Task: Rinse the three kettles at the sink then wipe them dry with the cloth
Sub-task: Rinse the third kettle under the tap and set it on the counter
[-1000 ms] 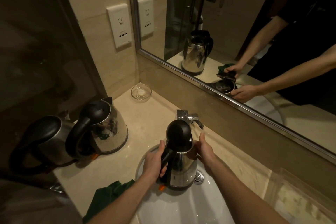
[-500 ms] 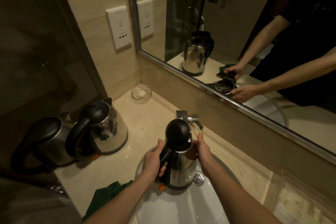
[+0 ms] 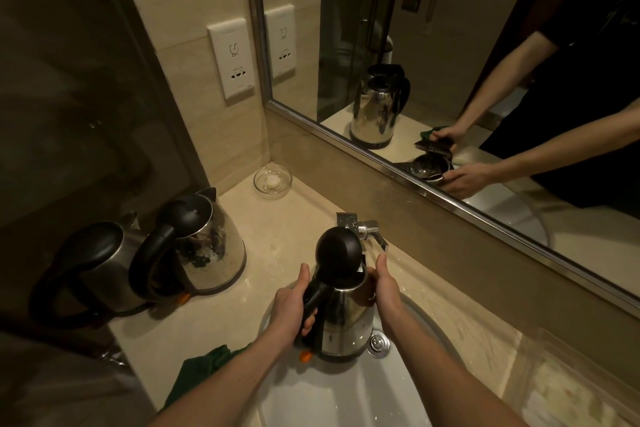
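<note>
Over the sink (image 3: 346, 399), a kettle (image 3: 346, 319) is held upright, lid raised, tap (image 3: 367, 229) just behind; a second kettle (image 3: 207, 246) and third kettle (image 3: 90, 270) are stood side by side on the counter (image 3: 277, 218) at left; a green cloth (image 3: 201, 371) is bunched beside the basin; handle is gripped by left hand (image 3: 291, 308); body is clasped by right hand (image 3: 386, 291), thumb up.

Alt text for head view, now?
A person holds a steel kettle, lid raised, over the sink: left hand grips its handle, right hand holds its body. A second kettle and a third kettle stand on the counter at left, green cloth nearby.
</note>
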{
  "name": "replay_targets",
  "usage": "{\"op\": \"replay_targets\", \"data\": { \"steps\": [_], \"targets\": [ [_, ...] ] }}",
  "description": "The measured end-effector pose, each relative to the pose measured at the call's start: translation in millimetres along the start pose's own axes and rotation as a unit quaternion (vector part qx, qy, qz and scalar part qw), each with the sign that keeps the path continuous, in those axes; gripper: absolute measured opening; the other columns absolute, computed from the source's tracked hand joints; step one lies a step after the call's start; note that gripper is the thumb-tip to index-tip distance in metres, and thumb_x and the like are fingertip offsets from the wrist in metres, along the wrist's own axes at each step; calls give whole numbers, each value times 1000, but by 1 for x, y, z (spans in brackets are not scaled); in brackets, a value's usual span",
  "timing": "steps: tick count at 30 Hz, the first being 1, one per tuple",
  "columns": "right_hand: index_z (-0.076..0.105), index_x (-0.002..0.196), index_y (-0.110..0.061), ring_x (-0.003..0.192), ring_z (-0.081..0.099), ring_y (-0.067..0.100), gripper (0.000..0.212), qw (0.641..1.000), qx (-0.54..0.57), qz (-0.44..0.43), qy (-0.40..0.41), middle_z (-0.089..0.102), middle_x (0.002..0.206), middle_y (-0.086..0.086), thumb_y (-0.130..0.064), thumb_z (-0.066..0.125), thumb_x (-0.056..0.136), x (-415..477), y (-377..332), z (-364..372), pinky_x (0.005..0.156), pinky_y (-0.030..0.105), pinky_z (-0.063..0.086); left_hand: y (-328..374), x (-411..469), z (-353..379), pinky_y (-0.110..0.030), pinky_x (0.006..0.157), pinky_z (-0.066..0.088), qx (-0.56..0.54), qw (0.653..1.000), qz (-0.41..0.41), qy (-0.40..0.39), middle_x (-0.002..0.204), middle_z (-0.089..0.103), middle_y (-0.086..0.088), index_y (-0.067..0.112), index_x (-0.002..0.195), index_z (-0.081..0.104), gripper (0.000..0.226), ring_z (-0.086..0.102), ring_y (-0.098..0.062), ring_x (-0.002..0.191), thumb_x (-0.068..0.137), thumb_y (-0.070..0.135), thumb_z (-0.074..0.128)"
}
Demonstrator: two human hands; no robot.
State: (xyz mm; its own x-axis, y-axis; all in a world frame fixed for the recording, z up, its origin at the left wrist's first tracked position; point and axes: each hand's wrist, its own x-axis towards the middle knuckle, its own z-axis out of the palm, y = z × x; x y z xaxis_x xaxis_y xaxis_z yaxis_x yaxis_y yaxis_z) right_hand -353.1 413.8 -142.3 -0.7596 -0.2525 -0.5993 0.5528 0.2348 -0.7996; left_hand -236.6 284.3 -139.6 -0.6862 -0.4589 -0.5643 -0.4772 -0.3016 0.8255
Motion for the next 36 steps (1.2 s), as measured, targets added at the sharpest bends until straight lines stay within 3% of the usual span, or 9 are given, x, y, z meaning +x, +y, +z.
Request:
{"op": "replay_targets", "data": {
  "steps": [2, 6, 10, 13, 16, 20, 24, 30, 36],
  "targets": [
    [64, 111, 0, 75, 55, 9, 72, 1000, 7, -4, -2, 62, 82, 3, -53, 18, 100, 3, 1, 0, 79, 30, 37, 0, 0, 0, -24, 40, 34, 1, 1000, -1, 2, 44, 47, -1, 6, 74, 56, 65, 41, -15, 36, 95, 66, 40],
    [65, 113, 1, 78, 56, 10, 75, 1000, 5, -2, 2, 65, 88, 6, -54, 16, 100, 5, 2, 0, 69, 26, 39, 0, -2, 1, -24, 40, 34, 6, 1000, 0, 4, 44, 47, -1, 7, 74, 54, 64, 41, -15, 36, 96, 65, 38],
    [65, 113, 2, 76, 54, 8, 74, 1000, 4, -8, -1, 64, 88, 5, -53, 16, 100, 6, 2, -2, 81, 29, 37, 0, -1, 2, -24, 41, 35, 9, 1000, 0, 1, 44, 47, -1, 8, 72, 52, 64, 41, -15, 36, 96, 65, 38],
    [66, 112, 3, 79, 56, 11, 78, 1000, -12, -5, 0, 67, 104, 14, -55, 16, 99, 7, 2, -2, 64, 24, 38, 0, -1, 2, -24, 41, 35, 10, 1000, 1, -1, 45, 46, -3, 8, 69, 52, 66, 41, -16, 37, 94, 67, 39],
    [66, 111, 4, 82, 58, 13, 80, 1000, -18, -7, -2, 68, 108, 18, -56, 16, 99, 9, 2, -3, 62, 23, 38, -1, 0, 3, -25, 41, 35, 10, 1000, 0, -1, 45, 46, -2, 8, 70, 51, 65, 41, -16, 37, 95, 66, 38],
    [65, 112, 5, 78, 59, 13, 80, 1000, -18, -5, -10, 68, 105, 18, -56, 16, 99, 8, 2, -3, 60, 23, 39, 0, 0, 3, -25, 41, 35, 13, 1000, 0, 1, 45, 46, -3, 8, 71, 52, 65, 41, -16, 37, 96, 66, 38],
    [66, 110, 2, 78, 58, 12, 79, 1000, -12, -4, -7, 67, 91, 9, -57, 16, 98, 10, 4, -3, 74, 28, 38, 0, -2, 3, -24, 40, 35, 12, 1000, 2, -2, 45, 46, -2, 8, 72, 52, 63, 41, -16, 37, 97, 64, 37],
    [66, 111, 5, 82, 60, 14, 81, 1000, -15, 1, -9, 68, 102, 15, -57, 15, 98, 7, 2, -2, 60, 24, 38, 0, -2, 3, -24, 40, 36, 13, 1000, 1, -1, 44, 46, -2, 7, 76, 53, 62, 41, -16, 37, 97, 64, 37],
    [66, 110, 3, 82, 59, 13, 80, 1000, -13, -3, -6, 68, 99, 13, -57, 16, 98, 7, 2, -2, 63, 24, 39, -1, -1, 3, -24, 41, 36, 10, 1000, 3, 0, 45, 47, -2, 7, 74, 53, 64, 42, -16, 37, 96, 65, 37]
  ]
}}
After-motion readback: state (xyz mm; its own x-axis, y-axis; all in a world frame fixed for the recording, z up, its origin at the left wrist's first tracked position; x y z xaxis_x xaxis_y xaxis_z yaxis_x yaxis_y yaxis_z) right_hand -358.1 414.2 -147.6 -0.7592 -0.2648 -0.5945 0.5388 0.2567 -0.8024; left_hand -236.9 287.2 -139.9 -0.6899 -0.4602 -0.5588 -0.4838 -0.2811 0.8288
